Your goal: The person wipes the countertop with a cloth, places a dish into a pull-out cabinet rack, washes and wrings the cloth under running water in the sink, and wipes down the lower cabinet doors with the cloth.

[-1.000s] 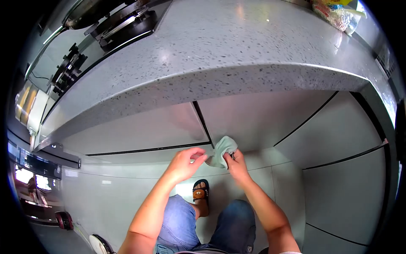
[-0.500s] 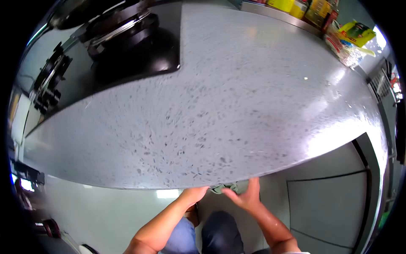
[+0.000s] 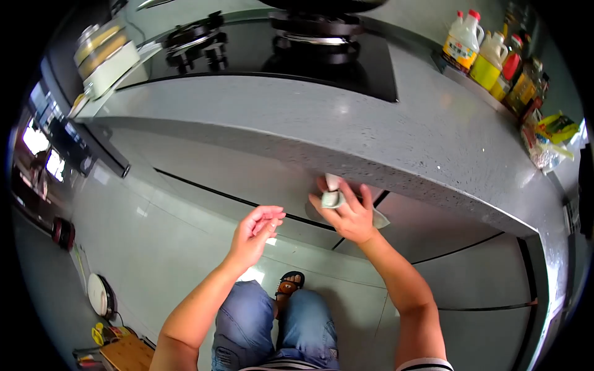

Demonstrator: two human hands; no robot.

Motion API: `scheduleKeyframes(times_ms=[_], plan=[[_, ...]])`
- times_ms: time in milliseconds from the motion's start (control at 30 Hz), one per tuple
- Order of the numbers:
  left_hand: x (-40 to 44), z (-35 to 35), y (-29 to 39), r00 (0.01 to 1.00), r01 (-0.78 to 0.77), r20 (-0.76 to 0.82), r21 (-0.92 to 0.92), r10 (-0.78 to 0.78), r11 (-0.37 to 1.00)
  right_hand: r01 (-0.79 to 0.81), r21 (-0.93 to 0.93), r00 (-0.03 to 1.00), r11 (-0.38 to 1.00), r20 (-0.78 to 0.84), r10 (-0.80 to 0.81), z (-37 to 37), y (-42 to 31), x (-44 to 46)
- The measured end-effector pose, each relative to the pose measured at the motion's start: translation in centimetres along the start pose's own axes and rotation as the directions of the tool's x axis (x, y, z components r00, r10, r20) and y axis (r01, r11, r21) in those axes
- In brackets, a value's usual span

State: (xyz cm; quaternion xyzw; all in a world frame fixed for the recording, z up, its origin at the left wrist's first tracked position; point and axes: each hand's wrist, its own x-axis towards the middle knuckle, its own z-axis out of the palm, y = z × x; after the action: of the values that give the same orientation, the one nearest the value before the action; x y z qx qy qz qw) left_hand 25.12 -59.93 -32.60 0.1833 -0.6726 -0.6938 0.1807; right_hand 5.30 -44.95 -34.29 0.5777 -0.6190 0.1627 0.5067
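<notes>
A pale green-white cloth (image 3: 378,217) is in my right hand (image 3: 354,216), bunched between its spread fingers just under the countertop's front edge. Behind the cloth stands the grey cabinet front (image 3: 247,173); whether the cloth touches it is hard to tell. To the left, my left hand (image 3: 255,234) hangs in front of the lower cabinet edge, its fingers curled and thumb close to them, with nothing visible in it.
Above the cabinets runs the speckled grey countertop (image 3: 297,114), with a black gas stove (image 3: 365,68) on it. Sauce and oil bottles (image 3: 486,59) and plastic packets (image 3: 547,142) stand at the right. A round white device (image 3: 99,295) is on the floor at left.
The view has swung left and down from the countertop. My right hand has come up to the cabinet front with the cloth. My left hand is now apart from the cloth.
</notes>
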Motion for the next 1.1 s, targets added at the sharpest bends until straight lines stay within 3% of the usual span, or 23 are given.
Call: scheduleKeyframes(times_ms=[67,133,200,300,333,400,467,533,600,633,700,733,767,800,867,900,933,1000,1033,1100], plan=[[-1.4,-0.9,0.2,0.999,0.004,-0.039,0.024,-0.003,1.0,0.144,-0.028,0.985,0.989,0.098,-0.141,1.0,0.1,-0.1],[-0.3,0.0,-1.3,0.998,-0.061,0.006,0.118,0.061,0.991,0.137,0.001,0.971,0.991,0.198,-0.135,-0.2,0.0,0.7],[0.6,2.1,-1.6,0.975,0.141,0.173,-0.009,-0.137,0.99,0.099,0.027,0.972,0.995,0.21,-0.102,-0.8,-0.2,1.2],[1.4,4.2,-2.6,0.948,0.243,0.266,-0.245,-0.176,0.939,-0.09,0.173,0.949,0.981,0.314,0.032,-1.1,-1.0,1.4],[1.5,4.2,-2.4,0.931,0.288,0.306,-0.282,-0.199,0.915,-0.138,0.22,0.961,0.966,0.264,0.077,-1.8,-1.7,2.6],[1.2,3.6,-1.5,0.886,0.437,0.375,-0.479,-0.272,0.762,-0.417,0.416,0.895,0.808,0.344,0.285,-2.3,-3.8,3.6],[1.0,3.1,-2.2,0.911,0.375,0.369,-0.558,-0.184,0.74,-0.69,0.596,0.687,0.41,0.364,0.629,-2.1,-7.0,4.0],[1.4,2.2,-3.3,0.93,0.317,0.341,-0.556,-0.137,0.768,-0.769,0.624,0.52,0.141,0.481,0.706,-1.6,-8.8,2.1],[1.6,1.5,-4.6,0.948,0.258,0.295,-0.476,-0.124,0.84,-0.742,0.502,0.649,0.445,0.369,0.666,-3.2,-9.2,1.6],[1.8,1.3,-4.5,0.953,0.213,0.294,-0.495,-0.069,0.842,-0.714,0.459,0.694,0.529,0.369,0.618,-4.5,-9.3,2.1],[2.1,1.0,-3.2,0.899,0.219,0.435,-0.545,0.05,0.81,-0.629,0.361,0.774,0.689,0.374,0.511,-6.9,-9.4,3.3],[2.1,1.1,-2.2,0.862,0.225,0.494,-0.573,0.114,0.788,-0.625,0.46,0.778,0.631,0.437,0.452,-6.7,-9.1,2.8],[2.0,1.4,-1.2,0.831,0.268,0.542,-0.588,0.126,0.763,-0.692,0.495,0.722,0.525,0.456,0.52,-6.2,-8.8,1.9],[2.0,1.3,-0.9,0.834,0.213,0.531,-0.561,0.15,0.8,-0.743,0.53,0.66,0.409,0.478,0.58,-5.8,-8.5,1.4],[2.2,0.4,-0.5,0.839,0.094,0.508,-0.49,0.196,0.867,-0.613,0.407,0.788,0.677,0.254,0.561,-6.7,-6.8,4.3],[2.4,-0.3,-0.9,0.862,0.024,0.465,-0.438,0.203,0.899,-0.598,0.312,0.799,0.739,0.156,0.581,-6.9,-6.5,5.5],[2.9,-1.2,-2.1,0.911,0.009,0.387,-0.359,0.14,0.933,-0.47,0.137,0.881,0.872,0.133,0.454,-6.9,-5.5,6.0],[3.7,-3.2,-4.1,0.975,0.04,0.219,-0.328,0.035,0.944,-0.266,-0.125,0.899,0.956,0.325,0.292,-4.7,-3.9,6.0],[3.9,-4.3,-5.3,0.989,0.032,0.147,-0.343,0.021,0.939,-0.272,-0.225,0.871,0.936,0.356,0.339,-2.0,-4.8,5.5],[3.7,-6.0,-6.5,0.998,0.058,0.009,-0.344,-0.058,0.937,-0.215,-0.111,0.859,0.97,0.451,0.242,1.3,-7.0,4.7]])
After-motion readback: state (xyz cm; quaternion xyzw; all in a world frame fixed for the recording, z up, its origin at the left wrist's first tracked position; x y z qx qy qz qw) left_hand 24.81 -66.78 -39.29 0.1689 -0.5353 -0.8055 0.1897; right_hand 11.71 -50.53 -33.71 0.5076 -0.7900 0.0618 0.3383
